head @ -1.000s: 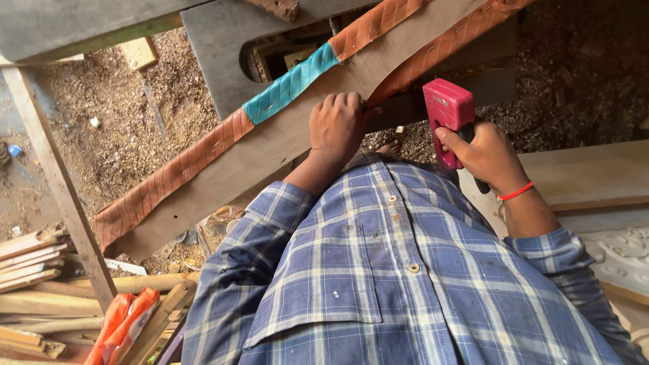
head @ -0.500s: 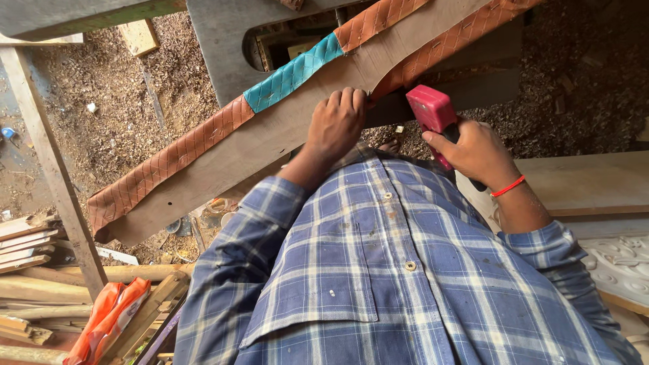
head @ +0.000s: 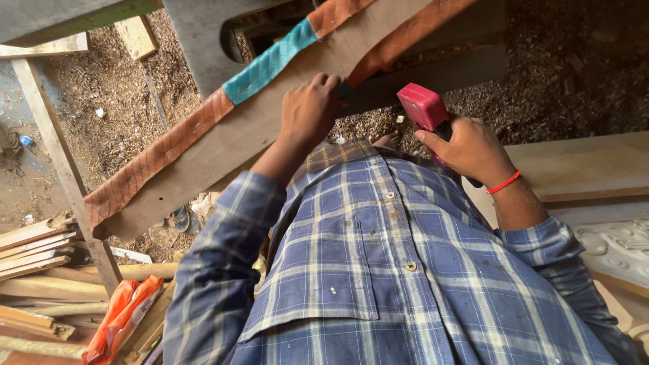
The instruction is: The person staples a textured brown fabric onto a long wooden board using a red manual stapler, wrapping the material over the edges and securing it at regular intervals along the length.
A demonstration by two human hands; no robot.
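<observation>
The floor (head: pixel 101 101) lay thick with sawdust and wood shavings under soft daylight; a bare timber post (head: pixel 64 169) slanted across it at the left; a stack of pale planks (head: pixel 34 247) sat at the lower left, with an orange plastic bag (head: pixel 122 318) just beside them; a small wooden block (head: pixel 137 37) rested near the top; a carved pale panel (head: pixel 618 247) showed at the right edge.
</observation>
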